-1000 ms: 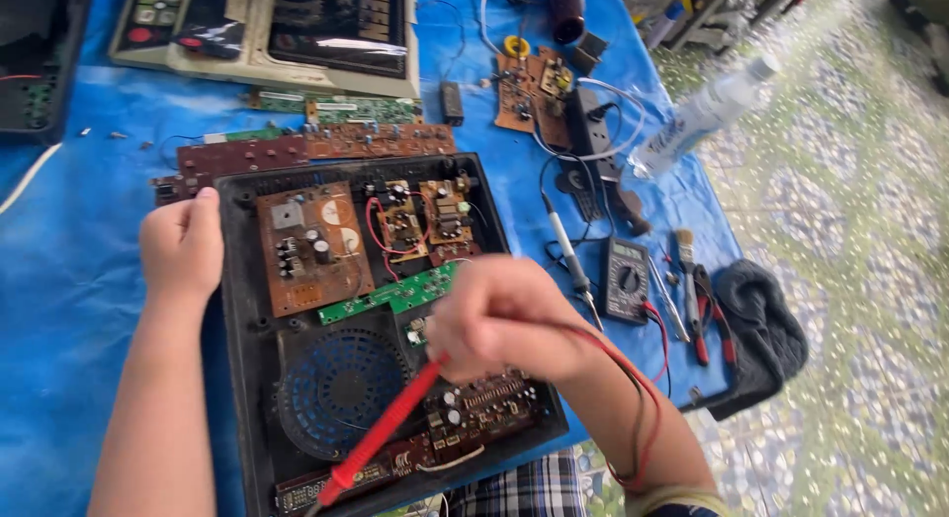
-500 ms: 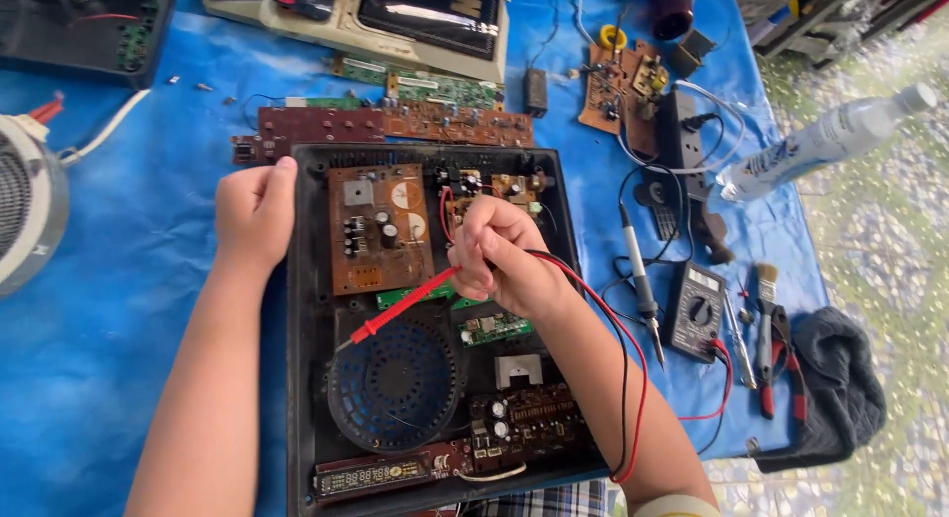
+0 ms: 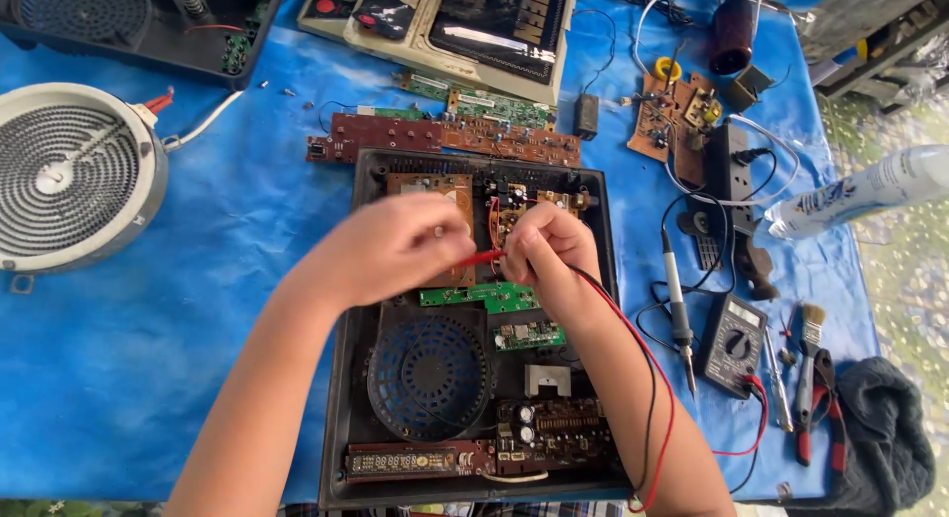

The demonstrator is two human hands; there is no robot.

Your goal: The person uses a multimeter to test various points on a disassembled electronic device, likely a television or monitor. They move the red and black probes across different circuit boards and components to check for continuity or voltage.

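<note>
An open black appliance chassis [image 3: 341,379] lies on the blue sheet, with a brown circuit board [image 3: 435,186], a green board [image 3: 494,298] and a round fan [image 3: 430,374] inside. My left hand [image 3: 390,248] and my right hand [image 3: 549,258] meet above the brown board. Both pinch a thin red test probe [image 3: 482,257] between them, its tip hidden under my left fingers. Red and black leads [image 3: 652,379] run from my right hand along the forearm to a dark multimeter [image 3: 733,344] at the right.
A soldering iron [image 3: 675,300], brush [image 3: 811,329], red-handled pliers [image 3: 816,413] and dark cloth [image 3: 890,443] lie at the right. A round coil heater [image 3: 69,176] sits at the left. Loose circuit boards [image 3: 445,136], a power strip [image 3: 732,206] and a plastic bottle [image 3: 870,191] lie behind.
My left hand left the chassis's left rim and came to the probe. My right hand carried the red probe up from the fan area to the boards at the back.
</note>
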